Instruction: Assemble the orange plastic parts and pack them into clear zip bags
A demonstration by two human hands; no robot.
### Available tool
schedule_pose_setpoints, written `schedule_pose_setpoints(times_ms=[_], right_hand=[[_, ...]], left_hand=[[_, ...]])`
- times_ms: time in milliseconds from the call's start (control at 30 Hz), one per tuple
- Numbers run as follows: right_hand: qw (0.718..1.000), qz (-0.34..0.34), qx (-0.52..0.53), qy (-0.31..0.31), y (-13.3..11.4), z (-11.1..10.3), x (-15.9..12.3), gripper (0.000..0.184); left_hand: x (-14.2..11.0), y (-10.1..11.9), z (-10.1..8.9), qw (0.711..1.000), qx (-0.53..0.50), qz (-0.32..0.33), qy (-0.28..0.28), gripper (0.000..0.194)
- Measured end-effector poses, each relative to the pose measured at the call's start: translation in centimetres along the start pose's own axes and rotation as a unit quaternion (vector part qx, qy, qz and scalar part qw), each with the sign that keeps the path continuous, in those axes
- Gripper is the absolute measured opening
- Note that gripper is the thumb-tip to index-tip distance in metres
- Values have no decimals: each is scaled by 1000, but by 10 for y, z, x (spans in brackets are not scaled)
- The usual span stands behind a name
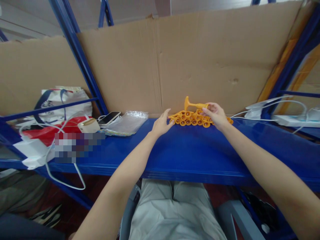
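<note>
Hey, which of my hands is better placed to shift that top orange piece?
Probably your right hand: it holds the top orange piece by one end. Your left hand is open beside the left end of the pile.

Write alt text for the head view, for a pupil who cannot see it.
A person's right hand holds an orange T-ended piece above stacked orange pieces on a blue tabletop, with the left hand beside the stack's left end. Cardboard stands behind.

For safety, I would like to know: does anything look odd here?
At left, a white cable loops below the front of the blue shelf and might snag. The stacked orange flared pieces look orderly.
</note>
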State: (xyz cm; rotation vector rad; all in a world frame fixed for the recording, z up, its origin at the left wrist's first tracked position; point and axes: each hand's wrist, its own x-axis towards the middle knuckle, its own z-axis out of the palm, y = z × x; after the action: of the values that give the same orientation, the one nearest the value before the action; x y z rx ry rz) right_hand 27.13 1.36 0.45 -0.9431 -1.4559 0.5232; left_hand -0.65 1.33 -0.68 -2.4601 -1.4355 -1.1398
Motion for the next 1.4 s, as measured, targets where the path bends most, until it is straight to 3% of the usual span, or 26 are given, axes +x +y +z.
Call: schedule_pose_setpoints(times_ms=[67, 133, 233, 400, 567, 867, 1067, 1267, 1400], right_hand=[[989, -70, -100, 88, 5, -17, 7, 39], [959, -108, -212, 154, 12, -33, 11, 40], [914, -125, -339, 183, 25, -51, 12, 36], [857, -70, -490, 141, 40, -59, 6, 34], [814, -12, -580, 9, 49, -53, 1, 41], [818, 84, -567, -45, 54, -53, 0, 81], [817, 92, -567, -48, 60, -56, 1, 89], [809, 95, -578, -50, 57, -54, 0, 90], [810, 110, -574, -54, 49, -51, -3, 89]], left_hand=[[2, -7, 1, 1000, 5, -16, 8, 56], [4, -14, 2, 999, 14, -32, 7, 51], [5, -23, 4, 999, 21, -49, -7, 43], [5, -35, 10, 996, 41, -71, -41, 44], [6, -41, 15, 991, 83, -74, -74, 44], [8, -36, 13, 984, 112, -59, -129, 36], [6, -33, 9, 969, 159, -111, -151, 35], [6, -36, 1, 954, 213, -184, -103, 45], [3, -49, -9, 931, 237, -270, -67, 59]])
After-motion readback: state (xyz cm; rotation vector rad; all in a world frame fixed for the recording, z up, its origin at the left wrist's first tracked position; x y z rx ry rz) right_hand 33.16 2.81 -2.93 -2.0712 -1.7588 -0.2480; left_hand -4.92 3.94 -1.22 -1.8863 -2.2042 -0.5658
